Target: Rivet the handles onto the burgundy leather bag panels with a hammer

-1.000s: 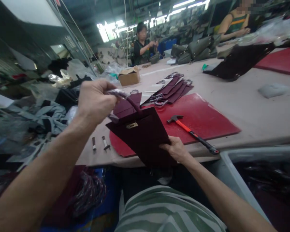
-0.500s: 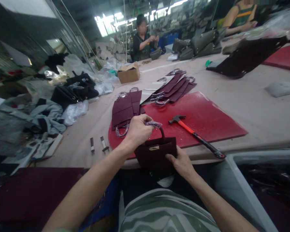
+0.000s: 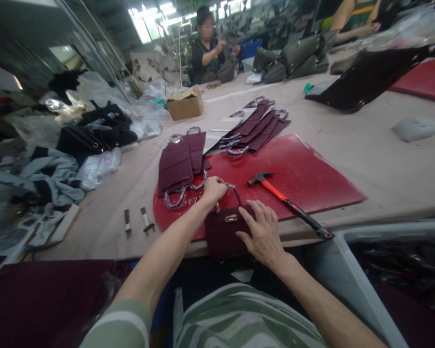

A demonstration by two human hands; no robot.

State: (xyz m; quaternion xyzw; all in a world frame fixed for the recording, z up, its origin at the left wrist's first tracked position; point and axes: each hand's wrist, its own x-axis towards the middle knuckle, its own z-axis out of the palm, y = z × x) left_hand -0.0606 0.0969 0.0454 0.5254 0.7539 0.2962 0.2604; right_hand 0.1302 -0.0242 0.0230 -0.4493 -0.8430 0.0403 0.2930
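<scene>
The left hand (image 3: 213, 189) curls in a grip, the right hand (image 3: 264, 233) loosely spread.

Table (image 3: 348, 159): red board (image 3: 297, 171) (hammer (image 3: 286, 200) across it), cardboard box (image 3: 184, 105), two tools (image 3: 147, 221).

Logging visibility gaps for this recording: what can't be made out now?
Head view:
- Flat dark maroon bag panel: right side partly behind the right hand.
- Its curved, plastic-wrapped handle: partly covered by the left hand.
- Rectangular grey plastic bin: cut off by the right edge.
</scene>
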